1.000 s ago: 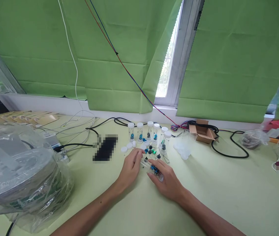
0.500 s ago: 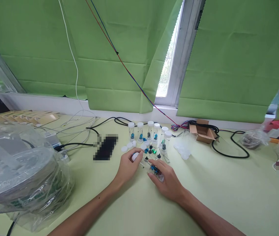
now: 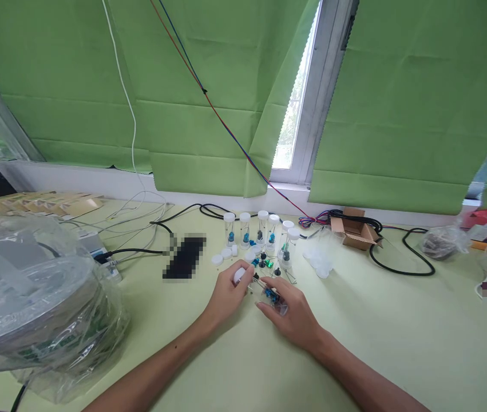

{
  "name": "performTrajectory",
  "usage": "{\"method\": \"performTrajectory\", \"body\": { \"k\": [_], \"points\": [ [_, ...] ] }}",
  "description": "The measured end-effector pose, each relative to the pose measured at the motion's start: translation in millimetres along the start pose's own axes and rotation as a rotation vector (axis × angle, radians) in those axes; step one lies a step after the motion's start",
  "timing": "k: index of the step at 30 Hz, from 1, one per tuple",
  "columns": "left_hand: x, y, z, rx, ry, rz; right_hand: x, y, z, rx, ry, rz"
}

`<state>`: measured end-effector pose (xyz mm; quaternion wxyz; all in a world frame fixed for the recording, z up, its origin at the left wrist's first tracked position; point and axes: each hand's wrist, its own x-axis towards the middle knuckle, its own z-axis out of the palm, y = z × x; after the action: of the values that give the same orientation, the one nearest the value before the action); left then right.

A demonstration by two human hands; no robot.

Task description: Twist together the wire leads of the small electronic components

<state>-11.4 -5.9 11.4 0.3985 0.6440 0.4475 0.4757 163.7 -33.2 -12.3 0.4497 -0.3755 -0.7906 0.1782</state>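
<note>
My left hand (image 3: 228,289) is closed around a white cap (image 3: 238,275), its fingertips beside a thin metal piece with a black end. My right hand (image 3: 290,309) curls over a clear plastic tube (image 3: 283,309) lying on its side, with small blue parts (image 3: 271,294) in it or at its mouth, I cannot tell which. Behind the hands lie loose black parts (image 3: 277,272) and green parts (image 3: 269,264). Several upright capped tubes (image 3: 245,232) with small coloured parts inside stand further back. Loose white caps (image 3: 217,260) lie left of them.
A small open cardboard box (image 3: 355,232) and a black cable (image 3: 402,273) are at the back right. White translucent pieces (image 3: 323,266) lie right of the tubes. A large plastic-wrapped reel (image 3: 41,303) fills the left side. A blurred dark object (image 3: 184,257) lies left of the caps.
My left hand has shifted slightly to the right with the white cap. My right hand's fingers have lifted a little, showing more of the blue parts.
</note>
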Motion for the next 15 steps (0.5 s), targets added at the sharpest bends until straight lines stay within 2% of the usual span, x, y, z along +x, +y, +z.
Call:
{"method": "performTrajectory", "body": {
  "k": [15],
  "points": [
    [-4.1, -1.7, 5.7, -0.054, 0.077, 0.001, -0.6, 1.9, 3.1, 0.003, 0.015, 0.015]
  ]
}}
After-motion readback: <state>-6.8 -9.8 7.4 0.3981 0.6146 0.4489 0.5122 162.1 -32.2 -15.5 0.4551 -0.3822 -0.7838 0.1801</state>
